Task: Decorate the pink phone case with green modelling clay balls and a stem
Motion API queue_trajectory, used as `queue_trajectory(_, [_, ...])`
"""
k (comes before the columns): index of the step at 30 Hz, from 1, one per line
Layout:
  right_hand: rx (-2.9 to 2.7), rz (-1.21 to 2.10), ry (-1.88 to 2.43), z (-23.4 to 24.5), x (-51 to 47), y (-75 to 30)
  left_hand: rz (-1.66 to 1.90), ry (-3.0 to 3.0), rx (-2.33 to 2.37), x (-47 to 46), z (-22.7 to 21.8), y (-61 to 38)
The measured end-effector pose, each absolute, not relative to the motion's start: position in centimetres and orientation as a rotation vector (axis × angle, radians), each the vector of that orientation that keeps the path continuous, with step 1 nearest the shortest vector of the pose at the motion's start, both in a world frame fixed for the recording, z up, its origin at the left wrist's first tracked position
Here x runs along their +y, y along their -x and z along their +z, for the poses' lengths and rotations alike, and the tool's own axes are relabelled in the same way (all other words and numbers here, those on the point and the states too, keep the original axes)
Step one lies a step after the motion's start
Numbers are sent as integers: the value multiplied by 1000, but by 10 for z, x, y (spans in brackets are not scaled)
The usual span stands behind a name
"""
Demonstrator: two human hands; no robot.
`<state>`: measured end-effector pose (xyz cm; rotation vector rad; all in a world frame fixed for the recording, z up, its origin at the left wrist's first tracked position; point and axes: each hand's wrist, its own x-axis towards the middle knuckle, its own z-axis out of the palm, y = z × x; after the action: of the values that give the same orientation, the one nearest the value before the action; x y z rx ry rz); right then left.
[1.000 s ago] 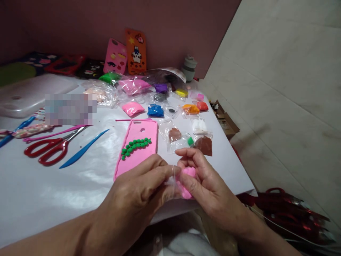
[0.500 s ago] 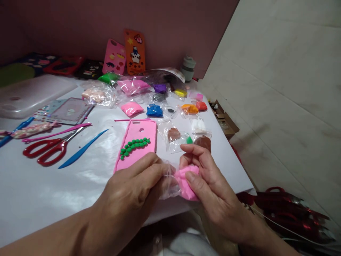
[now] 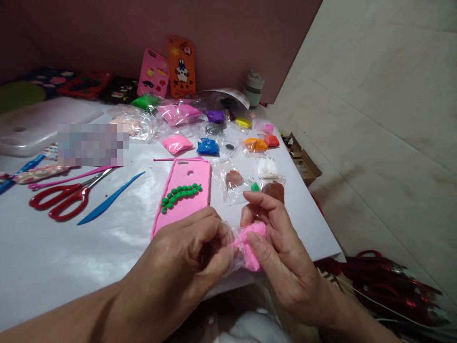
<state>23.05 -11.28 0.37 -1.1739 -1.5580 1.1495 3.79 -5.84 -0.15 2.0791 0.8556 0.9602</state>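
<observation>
Pink clay sits above the near edge of the table, just right of the left hand; its longer axis runs roughly near to far. The right hand is nearer — its thumb presses on the clay. Left thumb and forefinger pinch the clear bag; whether they catch clay is indiscernible. The left hand hides the pink case's near end.

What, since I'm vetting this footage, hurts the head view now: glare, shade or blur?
Head view: pale glare on the white table cover beside the left hand; head view: dim back panel; head view: clear plastic by the pink clay looks soft; head view: pixelated patch behind the scissors.
</observation>
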Motion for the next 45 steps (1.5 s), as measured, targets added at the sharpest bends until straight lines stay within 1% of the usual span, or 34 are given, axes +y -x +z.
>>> queue_trajectory(5, [-1601, 1129, 1181, 2, -113, -230, 915, -2099, 841, -60, -6, -38])
queue_trajectory(8, [-1570, 1187, 1159, 1, -112, -228, 926, -2104, 850, -61, -5, -41])
queue_trajectory(12, [-1420, 1288, 1058, 1, -110, -228, 937, -2126, 866, -59, 3, -41])
queue_trajectory(18, [-1185, 1357, 1040, -3, -107, -231, 925, -2130, 882, -51, 13, -39])
queue_trajectory(21, [-989, 1478, 1042, -6, -103, -236, 960, -2142, 871, -52, 9, -38])
queue_trajectory(23, [-893, 1624, 1095, -8, -98, -240, 946, -2161, 854, -53, 5, -37])
queue_trajectory(27, [-883, 1868, 1136, -7, -91, -246, 906, -2175, 800, -54, -1, -35])
queue_trajectory(31, [-837, 1861, 1125, -4, -89, -245, 946, -2309, 765, -52, -4, -35])
queue_trajectory(36, [-775, 1884, 1142, -4, -89, -236, 895, -2456, 731, -54, -4, -34])
queue_trajectory(40, [-703, 1818, 1187, -5, -89, -234, 797, -2189, 762, -54, 4, -32])
queue_trajectory(43, [-717, 1653, 1302, -3, -90, -244, 750, -1981, 839, -50, 14, -25])
queue_trajectory(45, [-821, 1498, 1423, -2, -90, -254, 782, -1913, 935, -47, 21, -17])
